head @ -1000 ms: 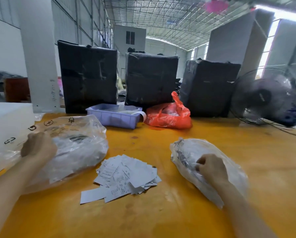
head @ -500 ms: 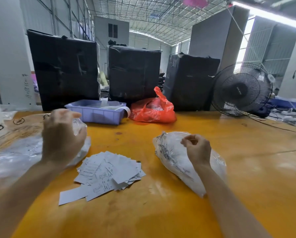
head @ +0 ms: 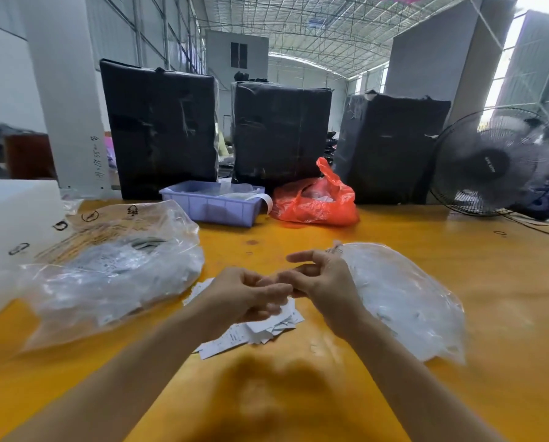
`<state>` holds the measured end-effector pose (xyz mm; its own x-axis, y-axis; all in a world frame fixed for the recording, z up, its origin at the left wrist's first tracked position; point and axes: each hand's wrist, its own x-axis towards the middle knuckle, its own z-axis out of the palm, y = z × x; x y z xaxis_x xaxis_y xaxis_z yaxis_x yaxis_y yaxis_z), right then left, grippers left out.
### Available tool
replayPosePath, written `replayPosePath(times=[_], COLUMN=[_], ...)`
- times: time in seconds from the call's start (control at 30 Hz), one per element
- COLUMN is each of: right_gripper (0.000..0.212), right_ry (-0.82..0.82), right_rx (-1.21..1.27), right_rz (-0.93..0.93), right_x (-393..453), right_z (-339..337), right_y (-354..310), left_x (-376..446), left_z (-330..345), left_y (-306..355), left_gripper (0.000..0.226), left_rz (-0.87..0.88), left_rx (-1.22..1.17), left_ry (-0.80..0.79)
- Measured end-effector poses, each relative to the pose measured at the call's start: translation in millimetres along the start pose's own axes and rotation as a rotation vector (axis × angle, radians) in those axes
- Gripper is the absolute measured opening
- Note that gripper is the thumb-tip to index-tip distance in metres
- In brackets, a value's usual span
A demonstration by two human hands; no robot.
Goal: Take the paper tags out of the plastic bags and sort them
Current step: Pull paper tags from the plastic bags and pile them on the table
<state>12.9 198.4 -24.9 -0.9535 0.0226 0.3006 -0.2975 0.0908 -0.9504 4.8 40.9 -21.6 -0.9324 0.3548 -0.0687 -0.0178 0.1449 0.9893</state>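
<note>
My left hand (head: 251,295) and my right hand (head: 322,282) meet fingertip to fingertip above a loose pile of white paper tags (head: 254,333) on the yellow table (head: 458,282). The left fingers curl round a small clear plastic bag, barely visible between the hands. My right hand's fingers reach into the same spot with one finger raised; their hold is hidden. A large clear plastic bag (head: 114,272) with tags and small packets lies to the left. A second clear bag (head: 404,298) lies to the right, beside my right wrist.
At the back of the table stand a lilac plastic tray (head: 209,208), a red plastic bag (head: 314,199) and three black wrapped bales (head: 161,129). A black fan (head: 496,161) stands at the back right, a white box (head: 8,237) at the left edge.
My left hand has left the big left bag and swung to the centre with a small clear bag. My right hand has lifted off the right bag and met it over the tags.
</note>
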Motion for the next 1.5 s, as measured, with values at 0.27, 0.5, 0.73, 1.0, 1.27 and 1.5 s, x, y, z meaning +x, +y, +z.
replayPosePath(times=[0.27, 0.5, 0.73, 1.0, 1.27, 1.5], right_gripper=[0.028, 0.024, 0.031, 0.018, 0.013, 0.064], right_ry=[-0.055, -0.011, -0.09, -0.118, 0.031, -0.438], right_rx=[0.251, 0.193, 0.063, 0.031, -0.286, -0.953], right_rz=[0.179, 0.147, 0.088, 0.046, -0.065, -0.153], right_x=[-1, -1, 1, 1, 5, -4], right_z=[3, 7, 4, 7, 6, 11], right_y=[0, 7, 10, 11, 13, 23], left_x=[1, 2, 6, 8, 12, 18], left_z=[-4, -2, 2, 1, -5, -26], left_y=[-9, -11, -15, -20, -18, -22], left_gripper=[0.008, 0.016, 0.011, 0.009, 0.018, 0.017], left_rz=[0.018, 0.005, 0.025, 0.095, 0.129, 0.167], left_rx=[-0.159, -0.27, -0.254, -0.284, -0.326, -0.402], left_ry=[0.225, 0.193, 0.29, 0.308, 0.404, 0.574])
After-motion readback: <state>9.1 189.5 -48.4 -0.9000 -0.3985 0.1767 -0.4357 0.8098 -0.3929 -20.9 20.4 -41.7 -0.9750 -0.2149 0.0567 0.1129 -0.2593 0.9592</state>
